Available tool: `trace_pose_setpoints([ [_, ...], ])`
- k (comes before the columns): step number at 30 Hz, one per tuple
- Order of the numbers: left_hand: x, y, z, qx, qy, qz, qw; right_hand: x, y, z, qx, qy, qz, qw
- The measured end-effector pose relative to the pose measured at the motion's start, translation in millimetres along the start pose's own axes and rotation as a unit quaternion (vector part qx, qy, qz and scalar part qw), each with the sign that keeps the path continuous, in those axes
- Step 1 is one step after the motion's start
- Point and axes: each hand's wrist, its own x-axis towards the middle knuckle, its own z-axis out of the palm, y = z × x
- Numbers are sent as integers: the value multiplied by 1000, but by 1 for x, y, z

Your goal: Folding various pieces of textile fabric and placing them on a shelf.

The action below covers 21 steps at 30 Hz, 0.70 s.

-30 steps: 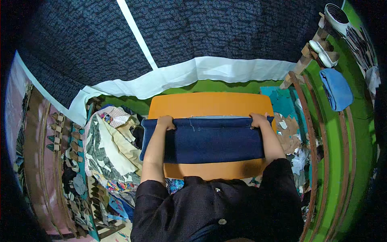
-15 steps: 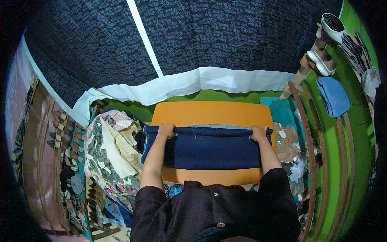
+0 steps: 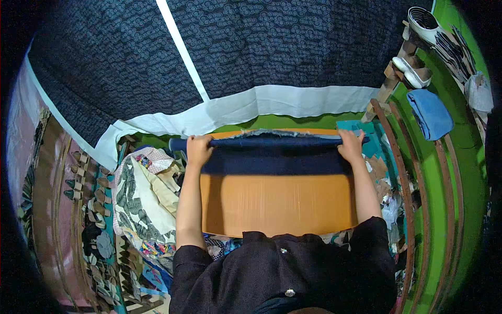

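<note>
A dark blue fabric (image 3: 277, 157), denim-like with a frayed pale far edge, stretches across the far part of an orange tabletop (image 3: 282, 204). My left hand (image 3: 199, 150) grips its upper fold near the left end. Toward the right end, my right hand (image 3: 351, 144) is closed on the same fold. Between the hands the cloth hangs down toward me, and its lower edge lies about midway over the tabletop. Both arms reach forward, nearly straight. The fingertips behind the fold are hidden.
Left of the table lies a heap of patterned cloths (image 3: 141, 199). Shoes stand along a rack (image 3: 78, 172) farther left. On the right are curved wooden rails (image 3: 400, 193), a folded blue cloth (image 3: 430, 115) and leather-like scraps (image 3: 376, 167). A dark patterned curtain (image 3: 293, 47) hangs ahead.
Both hands have moved away from me with the fabric, lifting its far fold. Its near edge has slid forward, baring more of the orange tabletop on my side.
</note>
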Motion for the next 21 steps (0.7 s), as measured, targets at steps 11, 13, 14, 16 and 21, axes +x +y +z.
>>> trace_pose_setpoints([
  [11, -161, 29, 64, -110, -121, -84, 983, -160, -12, 70, -21, -61, 137, 988],
  [13, -190, 37, 77, -127, -200, -130, 963, -196, -15, 95, -14, -141, 160, 977],
  [14, -201, 39, 81, -140, -158, -139, 968, -209, -17, 103, -13, -124, 183, 975],
  [16, -206, 44, 81, -151, -119, -148, 970, -217, -19, 106, -11, -110, 208, 972],
  [21, -191, 45, 82, -130, -156, -196, 959, -205, -17, 92, 24, -162, 235, 958],
])
